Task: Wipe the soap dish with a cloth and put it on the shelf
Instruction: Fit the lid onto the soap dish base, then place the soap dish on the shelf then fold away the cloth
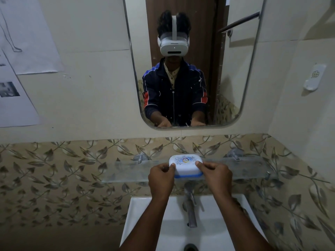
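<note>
Left hand (160, 176) and right hand (215, 173) (2 outstretched arms) pinch soap dish (185, 165) on shelf (126, 171).

Left hand (160, 176): bare forearm reaching from near centre to far, wrist straight, knuckles up, fingers curled, thumb and fingertips pinching the left end of the soap dish (185, 165). Right hand (216, 173): bare forearm reaching from near right to far, knuckles up, fingers curled, thumb and forefinger pinching the dish's right end. Both hands level, well apart, palms facing inward.
</note>
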Demonstrator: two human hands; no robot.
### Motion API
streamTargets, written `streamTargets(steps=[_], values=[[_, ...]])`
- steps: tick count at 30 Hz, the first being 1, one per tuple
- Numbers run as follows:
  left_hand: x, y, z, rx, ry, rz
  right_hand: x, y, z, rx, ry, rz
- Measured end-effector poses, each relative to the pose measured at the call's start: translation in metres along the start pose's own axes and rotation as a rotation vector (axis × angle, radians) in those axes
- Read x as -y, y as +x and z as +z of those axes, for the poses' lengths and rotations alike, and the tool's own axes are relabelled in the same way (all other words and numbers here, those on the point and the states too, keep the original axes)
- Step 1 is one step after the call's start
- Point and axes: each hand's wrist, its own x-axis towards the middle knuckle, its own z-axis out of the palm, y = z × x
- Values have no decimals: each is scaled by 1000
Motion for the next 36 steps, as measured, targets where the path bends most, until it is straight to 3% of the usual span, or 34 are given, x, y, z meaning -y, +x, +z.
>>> streamTargets(steps=[15,20,25,27,30,36], values=[[7,6,3,-45,12,-16,-4,2,1,-14,28,11],[7,-5,-2,-163,-149,-11,-7,-1,-10,-36,106,35],[26,-45,-5,-249,-252,105,-33,-24,-43,-145,262,-32],[39,-68,1,-213,-240,127,-52,-37,-55,-271,313,-46],[65,-95,17,-109,-185,92,-98,-45,-63,-397,271,95],[94,-125,39,70,-197,-95,-194,-36,-44,-112,-68,245]])
